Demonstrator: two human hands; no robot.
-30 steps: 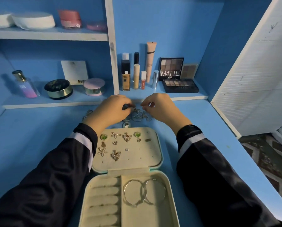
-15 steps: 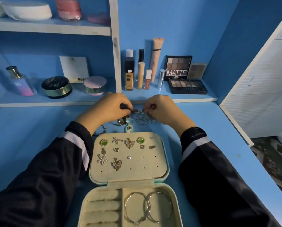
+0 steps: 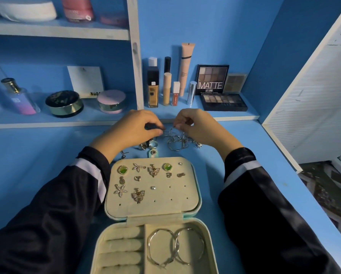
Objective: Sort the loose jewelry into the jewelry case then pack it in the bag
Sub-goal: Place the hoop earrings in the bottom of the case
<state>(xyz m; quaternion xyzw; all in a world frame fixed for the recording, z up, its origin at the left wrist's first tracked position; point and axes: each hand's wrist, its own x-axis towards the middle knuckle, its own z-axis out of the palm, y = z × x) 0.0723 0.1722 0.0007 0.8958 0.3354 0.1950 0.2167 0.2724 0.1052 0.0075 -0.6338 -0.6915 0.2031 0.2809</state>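
An open cream jewelry case (image 3: 185, 202) lies on the blue desk in front of me. Its lid panel holds several pinned earrings, among them two green studs (image 3: 122, 169). Two large silver hoops (image 3: 174, 247) lie in the lower tray beside the ring rolls. Beyond the case sits a tangle of loose silver jewelry (image 3: 176, 141) with rings (image 3: 149, 144) to its left. My left hand (image 3: 132, 131) and right hand (image 3: 197, 127) hover over the pile, fingertips pinched on a thin silver hoop between them. What the left fingers hold is dark and unclear.
A low shelf behind the pile carries cosmetics: foundation bottle (image 3: 153, 89), tubes, eyeshadow palette (image 3: 223, 101), compacts (image 3: 65, 103), perfume bottle (image 3: 19, 97). A white door panel (image 3: 314, 95) stands at the right. The desk edge runs down the right side. No bag is in view.
Both hands have stayed over the loose pile, working the silver hoop with small finger movements. My head has tilted, shifting the case lower in view.
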